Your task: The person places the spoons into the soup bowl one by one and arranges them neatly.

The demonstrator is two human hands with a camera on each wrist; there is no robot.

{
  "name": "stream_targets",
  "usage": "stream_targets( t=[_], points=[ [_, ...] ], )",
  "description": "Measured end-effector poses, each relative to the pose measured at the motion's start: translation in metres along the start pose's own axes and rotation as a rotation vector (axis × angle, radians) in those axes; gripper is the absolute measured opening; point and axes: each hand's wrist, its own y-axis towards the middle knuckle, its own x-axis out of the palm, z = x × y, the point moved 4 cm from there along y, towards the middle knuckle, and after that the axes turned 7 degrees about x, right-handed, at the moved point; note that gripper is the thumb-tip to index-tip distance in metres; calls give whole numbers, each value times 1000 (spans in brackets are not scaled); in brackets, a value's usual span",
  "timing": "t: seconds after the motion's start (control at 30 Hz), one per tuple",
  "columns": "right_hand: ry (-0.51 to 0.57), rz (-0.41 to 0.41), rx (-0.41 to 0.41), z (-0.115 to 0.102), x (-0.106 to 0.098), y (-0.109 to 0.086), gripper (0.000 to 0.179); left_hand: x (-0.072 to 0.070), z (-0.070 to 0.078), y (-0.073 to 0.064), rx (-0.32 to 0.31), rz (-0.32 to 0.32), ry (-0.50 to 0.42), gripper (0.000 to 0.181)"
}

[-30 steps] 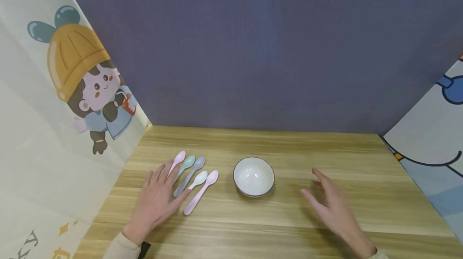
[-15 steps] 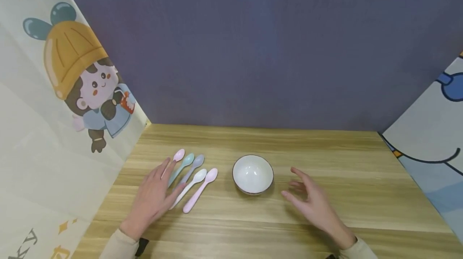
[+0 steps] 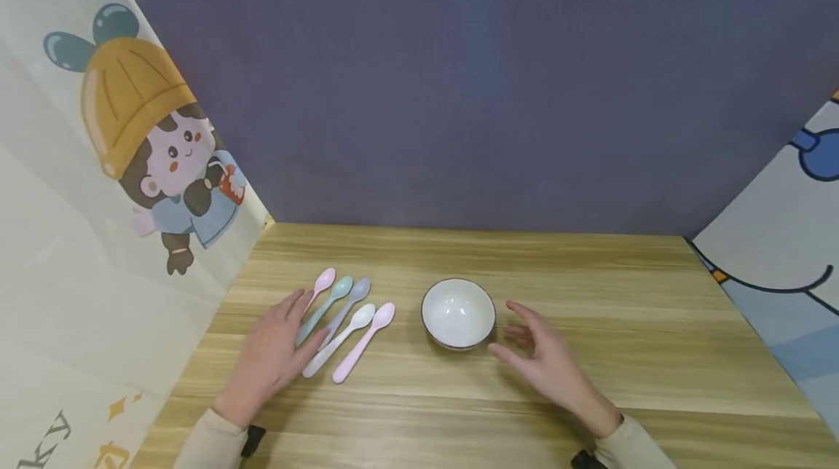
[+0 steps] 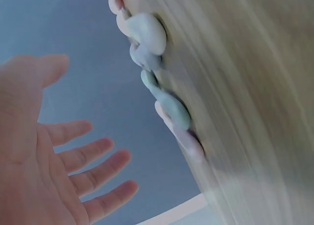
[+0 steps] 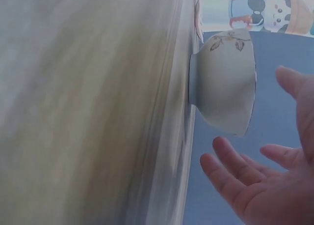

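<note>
A white bowl (image 3: 458,314) with a dark rim stands upright on the wooden table, and the right wrist view shows a leaf pattern on its outside (image 5: 225,82). Just right of the bowl is my right hand (image 3: 540,360), fingers apart and holding nothing. Several plastic spoons lie side by side left of the bowl: pink (image 3: 324,280), green (image 3: 340,288), grey-purple (image 3: 359,290), white (image 3: 362,317) and another pink one (image 3: 383,315). My left hand (image 3: 265,360) hovers over the handle ends with spread fingers, hiding parts of some handles. It holds nothing.
The wooden table (image 3: 557,265) meets a dark blue-grey panel (image 3: 459,90) at the back. A white sheet with a cartoon figure (image 3: 183,156) rises on the left, and another printed sheet (image 3: 773,229) on the right.
My right hand has moved left, from well off to the right up close to the bowl. The left hand has drawn slightly back and left, uncovering more of the spoon handles.
</note>
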Motion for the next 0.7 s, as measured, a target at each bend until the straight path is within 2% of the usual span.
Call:
stream_targets(
  t=[0.27, 0.53, 0.7],
  points=[
    [-30, -12, -30, -9, 9, 4, 79, -2, -14, 3, -34, 3, -54, 63],
    [-12, -36, 6, -6, 15, 9, 82, 5, -27, 7, -115, -21, -103, 55],
    [-6, -48, 38, -8, 17, 12, 81, 6, -37, 12, -127, -14, -89, 51]
  ],
)
